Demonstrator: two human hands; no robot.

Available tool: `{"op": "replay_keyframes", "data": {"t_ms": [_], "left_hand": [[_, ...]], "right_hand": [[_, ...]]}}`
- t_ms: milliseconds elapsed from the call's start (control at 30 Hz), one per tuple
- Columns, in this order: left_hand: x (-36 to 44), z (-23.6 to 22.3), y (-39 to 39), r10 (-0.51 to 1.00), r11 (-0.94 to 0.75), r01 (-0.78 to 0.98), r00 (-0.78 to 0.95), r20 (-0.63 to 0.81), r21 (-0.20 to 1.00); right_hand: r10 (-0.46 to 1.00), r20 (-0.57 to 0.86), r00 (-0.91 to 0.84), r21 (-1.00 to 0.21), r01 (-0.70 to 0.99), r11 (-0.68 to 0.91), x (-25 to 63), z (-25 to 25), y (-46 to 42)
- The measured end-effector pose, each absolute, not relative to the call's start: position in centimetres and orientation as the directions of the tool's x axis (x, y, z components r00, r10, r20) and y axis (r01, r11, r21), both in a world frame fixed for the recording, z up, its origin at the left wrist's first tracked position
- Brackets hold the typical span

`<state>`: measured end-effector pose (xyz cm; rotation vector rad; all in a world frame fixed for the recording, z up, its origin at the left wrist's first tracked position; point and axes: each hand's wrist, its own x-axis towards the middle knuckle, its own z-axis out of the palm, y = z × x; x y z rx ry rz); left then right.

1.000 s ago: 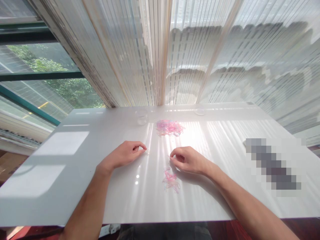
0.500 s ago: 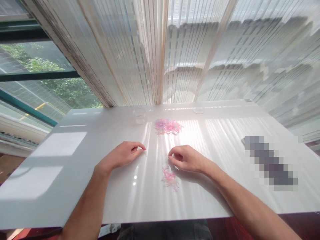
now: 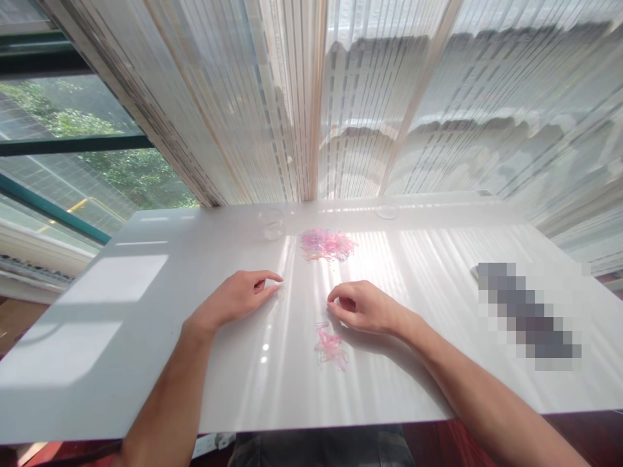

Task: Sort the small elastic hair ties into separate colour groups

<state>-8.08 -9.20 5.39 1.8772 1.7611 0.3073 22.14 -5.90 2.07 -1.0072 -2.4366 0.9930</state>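
My left hand [image 3: 246, 293] hovers over the left-middle of the white table [image 3: 233, 389]. Its index finger and thumb are slightly parted, and a small pale loop-like piece [image 3: 281, 296] shows just below the thumb tip. Across from it, my right hand [image 3: 363, 306] is curled in a pinch; whatever is between its fingertips is too small to make out. Just below the right fingertips lies a small heap of thin pink and pastel loops [image 3: 331, 348]. A larger pile of similar loops [image 3: 327, 244] sits farther back, between the hands.
A clear round container [image 3: 272, 225] stands at the back, left of the large pile. Toward the back right lies a clear round disc [image 3: 387, 211], like a lid. A blurred-out dark object [image 3: 528, 311] lies on the right. Striped curtains [image 3: 302, 97] hang behind the table.
My left index finger has straightened and parted a little from the thumb. My right hand keeps its pinch in nearly the same place. The view has shifted slightly.
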Motion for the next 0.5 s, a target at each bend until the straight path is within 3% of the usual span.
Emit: {"op": "replay_keyframes", "data": {"t_ms": [233, 500], "left_hand": [[-8.62, 5.87, -9.4, 0.948, 0.075, 0.875, 0.087, -0.306, 0.479], [-7.72, 5.58, -9.3, 0.953, 0.042, 0.878, 0.109, -0.284, 0.478]], "right_hand": [[0.709, 0.015, -0.705, -0.711, 0.491, 0.503, 22.13, 2.12, -5.92], [0.711, 0.031, -0.702, -0.718, 0.479, 0.505, 21.98, 2.3, -6.04]]}}
